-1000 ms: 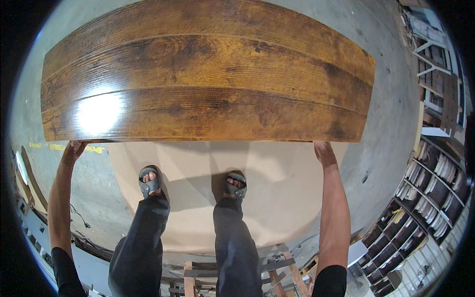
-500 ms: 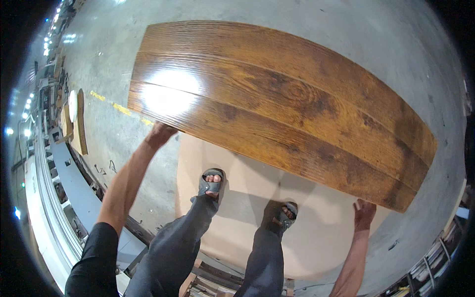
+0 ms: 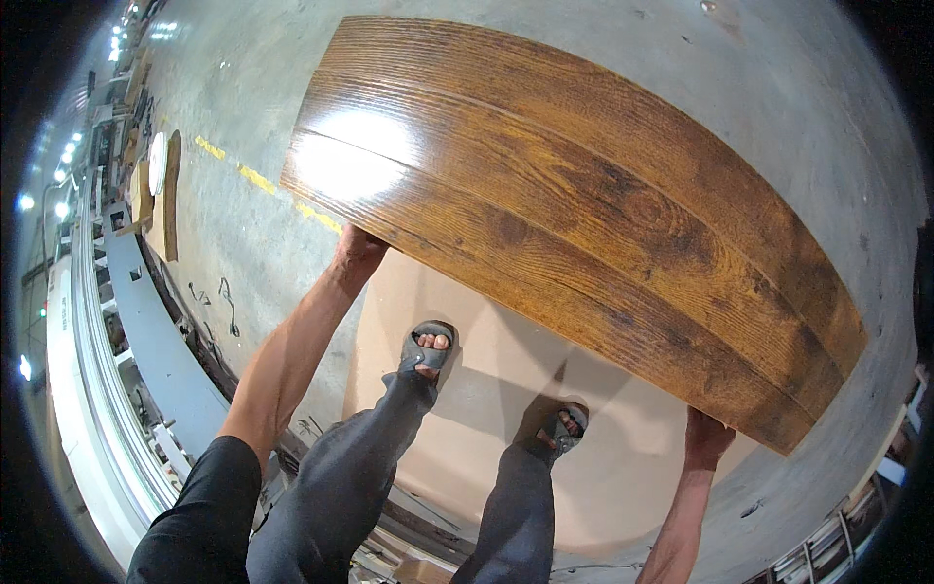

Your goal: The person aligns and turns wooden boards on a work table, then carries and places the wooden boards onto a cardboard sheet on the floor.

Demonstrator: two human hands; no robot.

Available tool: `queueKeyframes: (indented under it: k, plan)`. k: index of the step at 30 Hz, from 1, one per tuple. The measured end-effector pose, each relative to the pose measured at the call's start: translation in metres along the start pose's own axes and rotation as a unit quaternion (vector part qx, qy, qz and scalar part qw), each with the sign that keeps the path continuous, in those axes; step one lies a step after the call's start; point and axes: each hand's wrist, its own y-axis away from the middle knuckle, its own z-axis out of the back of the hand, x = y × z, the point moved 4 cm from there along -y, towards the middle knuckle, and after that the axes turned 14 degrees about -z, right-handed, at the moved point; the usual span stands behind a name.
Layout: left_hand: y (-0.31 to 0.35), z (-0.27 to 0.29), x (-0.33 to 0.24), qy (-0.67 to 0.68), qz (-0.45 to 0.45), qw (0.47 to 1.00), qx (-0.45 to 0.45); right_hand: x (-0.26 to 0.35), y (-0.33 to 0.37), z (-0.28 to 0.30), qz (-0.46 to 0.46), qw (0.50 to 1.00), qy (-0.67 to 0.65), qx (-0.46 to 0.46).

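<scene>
A large brown wood-grain panel [image 3: 545, 195] with long plank lines fills the upper middle, its right end slanting toward me. A bright light reflects off its left part. My left hand [image 3: 358, 255] grips the near edge close to the left end, its fingers going underneath out of sight. Toward the right end, my right hand [image 3: 707, 438] holds the same edge from below, and its fingertips are hidden by the panel.
My sandalled feet stand on a tan sheet [image 3: 467, 428] on the grey concrete floor [image 3: 253, 282]. A yellow floor line [image 3: 258, 179] runs at left. Beyond it lies a long white and grey machine rail [image 3: 107, 389]. A metal rack [image 3: 827, 545] stands at lower right.
The panel's left end has shifted away and to the right in view, while its right end has come nearer. My right hand's fingers have gone under the edge.
</scene>
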Motion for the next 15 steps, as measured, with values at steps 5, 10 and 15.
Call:
queueKeyframes:
  k: [5,10,15]
  plan:
    - [-0.03,-0.022,0.009,0.05,0.074,0.989,0.114,0.168,0.062,0.139,0.085,0.889,0.34,-0.295]
    - [-0.055,0.014,-0.025,0.031,0.114,0.979,0.166,0.118,0.02,0.067,-0.012,0.912,0.378,-0.161]
    - [-0.06,0.008,-0.02,0.055,0.13,0.974,0.179,0.117,0.018,0.063,-0.014,0.882,0.442,-0.162]
